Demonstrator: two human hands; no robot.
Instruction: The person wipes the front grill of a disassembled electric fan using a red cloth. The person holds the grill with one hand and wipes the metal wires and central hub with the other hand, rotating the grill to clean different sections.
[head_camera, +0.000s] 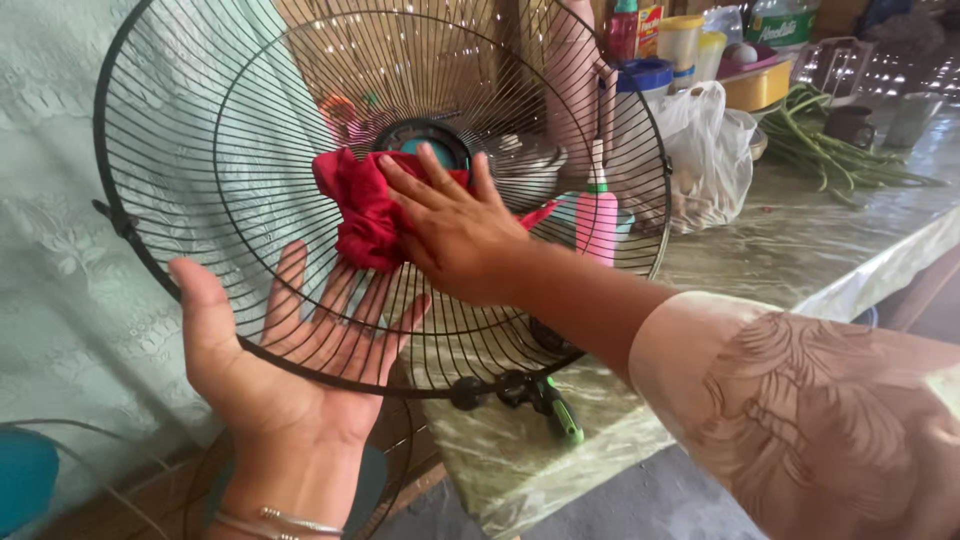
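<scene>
Inside the grille (200, 150), the right hand (455, 235) is pressing a rag (362, 215) flat-palmed; behind it, the left hand (290, 360) is bracing, spread open.

A round black wire fan guard (250, 150) stood tilted, its dished inside facing the camera, above the bench edge. A crumpled red cloth (362, 210) lay pressed against its wires near the hub.
</scene>
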